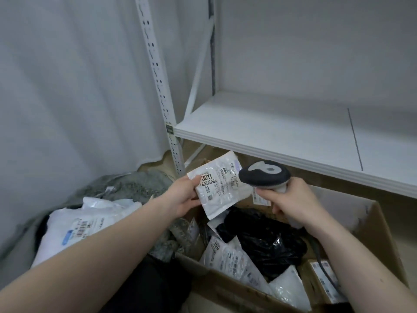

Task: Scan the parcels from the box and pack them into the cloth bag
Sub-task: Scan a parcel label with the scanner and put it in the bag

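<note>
Both forearms reach forward from the bottom edge, bare, toward the cardboard box (370, 224) that serves as landmark. Above the box's far left corner the left hand (182, 195) holds a white parcel (220, 186) up, label facing the camera, thumb on the label's left edge and the other fingers curled behind it, pinching it. Above the box's far side the right hand (286, 202) grips the handle of a scanner (264, 175), fingers wrapped tightly round it, the dark head just beside the parcel's right edge and turned toward it; whether they touch cannot be told. Inside the box lie a crumpled black bag (266, 240), several white labelled parcels (228, 256) and a small carton (322, 281) at its near right corner, crossed by the scanner's cable (326, 274). Left of the box slumps the grey-green cloth bag (135, 186), with a large white parcel (74, 233) lying in its mouth. Behind the box stands a white shelf (293, 134) on a slotted upright (158, 86), and left of that hangs pale sheeting (67, 86).
</note>
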